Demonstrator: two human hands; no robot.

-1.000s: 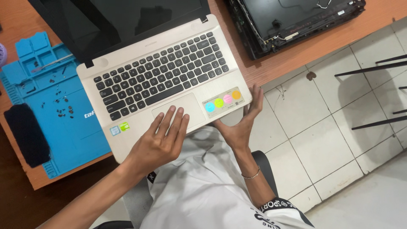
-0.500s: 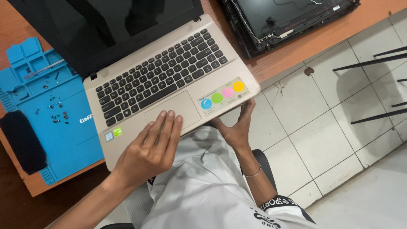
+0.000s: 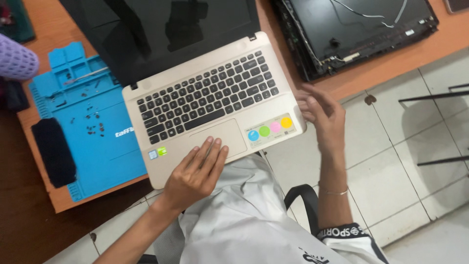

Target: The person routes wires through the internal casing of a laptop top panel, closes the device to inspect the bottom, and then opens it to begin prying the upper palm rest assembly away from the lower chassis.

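Head view: left hand [image 3: 195, 171] flat on laptop [image 3: 215, 105] near round coloured stickers [image 3: 269, 131].

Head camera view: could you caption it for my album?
Left hand rests on gold laptop's palm rest; right hand at its corner.

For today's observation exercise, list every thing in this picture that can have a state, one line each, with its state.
Gold laptop: lid open, screen dark.
Left hand: flat, fingers resting on the palm rest by the touchpad.
Right hand: open, at the laptop's right front corner.
Second laptop: dismantled, insides and cables exposed.
Blue repair mat: laid flat, small screws scattered on it.
Dark pouch: lying on the mat's edge.
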